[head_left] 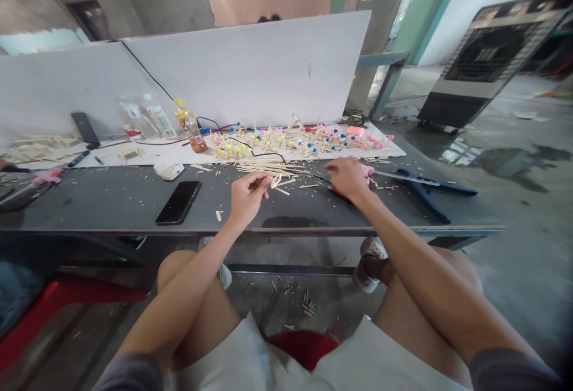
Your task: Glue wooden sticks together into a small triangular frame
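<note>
Head view: the left hand's fingers [264, 181] curl closed just beside a bundle of loose wooden sticks [264, 168], though anything held between them is too small to tell. The right hand's fingers [333, 167] arch over a red handle [339, 193]; whether they grip it cannot be told. The bundle's long axis runs sideways between the hands, nearer the left. Farther out lie blue-handled pliers [425, 191] on the surface [89, 212], a phone [178, 202], and a spread of stick models [295, 143] tipped pink, yellow and blue.
</note>
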Motion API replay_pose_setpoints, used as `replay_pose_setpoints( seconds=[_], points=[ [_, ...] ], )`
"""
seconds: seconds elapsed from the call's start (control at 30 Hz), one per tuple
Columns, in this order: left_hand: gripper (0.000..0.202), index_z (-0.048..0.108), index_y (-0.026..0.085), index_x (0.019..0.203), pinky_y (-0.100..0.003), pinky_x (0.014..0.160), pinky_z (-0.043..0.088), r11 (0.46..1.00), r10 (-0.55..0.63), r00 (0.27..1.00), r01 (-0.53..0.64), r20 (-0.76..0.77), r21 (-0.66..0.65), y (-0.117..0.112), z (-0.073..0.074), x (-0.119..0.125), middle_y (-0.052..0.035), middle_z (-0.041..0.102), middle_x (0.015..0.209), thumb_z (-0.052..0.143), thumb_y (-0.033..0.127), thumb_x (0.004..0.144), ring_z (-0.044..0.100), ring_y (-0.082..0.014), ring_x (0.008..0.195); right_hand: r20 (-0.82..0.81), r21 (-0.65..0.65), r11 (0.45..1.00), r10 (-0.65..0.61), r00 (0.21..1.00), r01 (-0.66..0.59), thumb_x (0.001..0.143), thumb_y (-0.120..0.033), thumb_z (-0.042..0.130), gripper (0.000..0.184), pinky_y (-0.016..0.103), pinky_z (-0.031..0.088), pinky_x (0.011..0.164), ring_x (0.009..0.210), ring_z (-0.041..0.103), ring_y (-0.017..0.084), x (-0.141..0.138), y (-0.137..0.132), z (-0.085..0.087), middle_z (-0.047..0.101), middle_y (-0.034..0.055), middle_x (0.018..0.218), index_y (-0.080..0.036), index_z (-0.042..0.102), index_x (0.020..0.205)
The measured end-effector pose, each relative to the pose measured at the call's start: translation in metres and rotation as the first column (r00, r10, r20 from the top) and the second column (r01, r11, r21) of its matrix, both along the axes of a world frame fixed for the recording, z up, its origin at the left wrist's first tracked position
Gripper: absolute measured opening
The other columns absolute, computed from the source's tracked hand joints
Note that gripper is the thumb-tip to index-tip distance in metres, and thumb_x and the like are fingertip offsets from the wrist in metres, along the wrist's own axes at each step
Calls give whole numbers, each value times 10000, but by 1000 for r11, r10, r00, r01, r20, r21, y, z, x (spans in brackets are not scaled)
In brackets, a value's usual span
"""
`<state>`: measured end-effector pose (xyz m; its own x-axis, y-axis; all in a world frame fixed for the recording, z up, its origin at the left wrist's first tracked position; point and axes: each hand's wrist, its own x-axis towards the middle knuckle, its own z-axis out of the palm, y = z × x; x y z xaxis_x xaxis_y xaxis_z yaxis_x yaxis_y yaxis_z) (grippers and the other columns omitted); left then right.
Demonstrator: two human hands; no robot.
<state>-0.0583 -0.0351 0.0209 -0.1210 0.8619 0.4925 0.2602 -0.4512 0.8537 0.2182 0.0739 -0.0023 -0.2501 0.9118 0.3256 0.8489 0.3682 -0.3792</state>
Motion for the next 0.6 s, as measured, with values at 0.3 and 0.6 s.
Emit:
replay_pose_setpoints(
  seconds=[0.3, 0.6],
  points=[
    [327, 764, 166, 945, -213, 428, 389, 1000, -4, 1000, 4, -29, -5, 0, -3, -2, -32, 661, 609, 696, 471, 851, 576, -114, 487, 466, 16, 945, 282, 839, -327, 834, -12, 553, 248, 358, 357, 939, 1094, 494, 297, -70, -25, -17, 668, 165, 1033, -89, 695, 1022],
    [302, 759, 169, 948, -210, 434, 394, 999, -27, 999, 28, 42, -18, 0, -4, 0, -25, 655, 630, 703, 449, 849, 554, -100, 491, 432, 58, 937, 287, 855, -343, 785, 13, 548, 387, 366, 364, 955, 1061, 494, 297, -75, -36, -24, 607, 187, 1103, -52, 615, 1161]
  ],
)
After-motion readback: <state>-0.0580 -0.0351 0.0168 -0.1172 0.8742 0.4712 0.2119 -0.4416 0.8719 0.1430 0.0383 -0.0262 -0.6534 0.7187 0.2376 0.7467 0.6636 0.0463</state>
